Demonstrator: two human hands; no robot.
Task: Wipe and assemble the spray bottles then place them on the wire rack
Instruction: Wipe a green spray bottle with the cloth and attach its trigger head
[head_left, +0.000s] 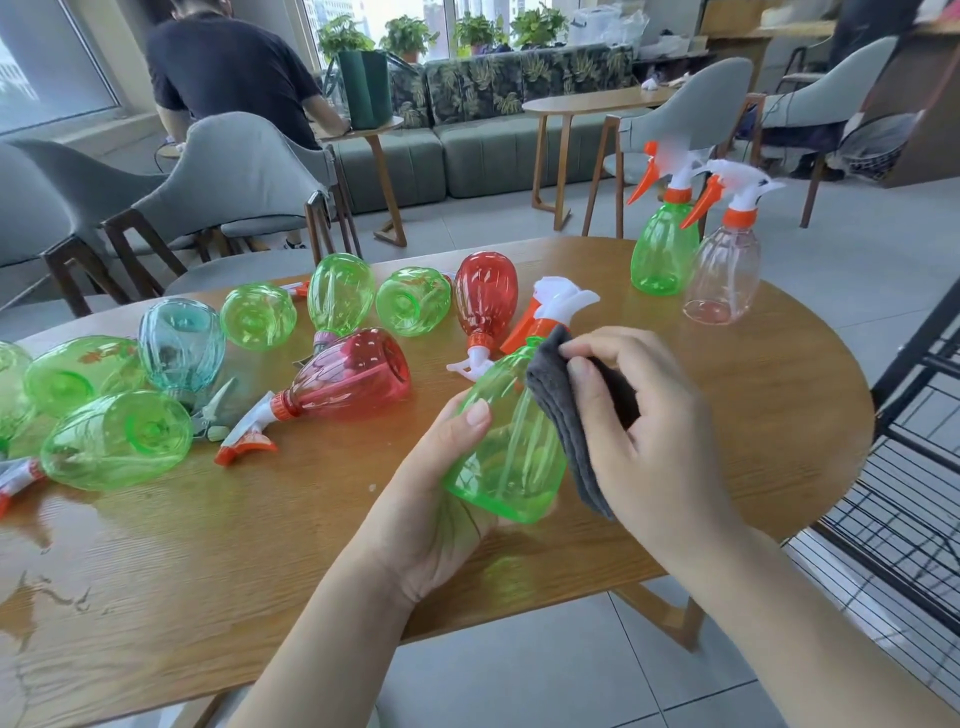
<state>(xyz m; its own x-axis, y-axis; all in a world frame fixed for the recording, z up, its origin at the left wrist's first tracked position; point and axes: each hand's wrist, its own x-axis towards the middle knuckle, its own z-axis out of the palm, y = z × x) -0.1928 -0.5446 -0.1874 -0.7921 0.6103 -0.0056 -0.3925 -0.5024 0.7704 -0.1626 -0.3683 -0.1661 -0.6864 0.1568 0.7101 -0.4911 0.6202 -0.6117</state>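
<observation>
My left hand grips a green spray bottle by its lower body, tilted above the wooden table. Its white and orange trigger head is on and points away from me. My right hand holds a folded grey cloth against the bottle's right side. At the table's far right stand two assembled bottles, one green and one clear. A black wire rack stands to the right of the table.
Several bottles lie on the table's left half: green ones, a blue one and two red ones. A loose trigger head lies among them. Grey chairs and a person with their back turned sit beyond the table.
</observation>
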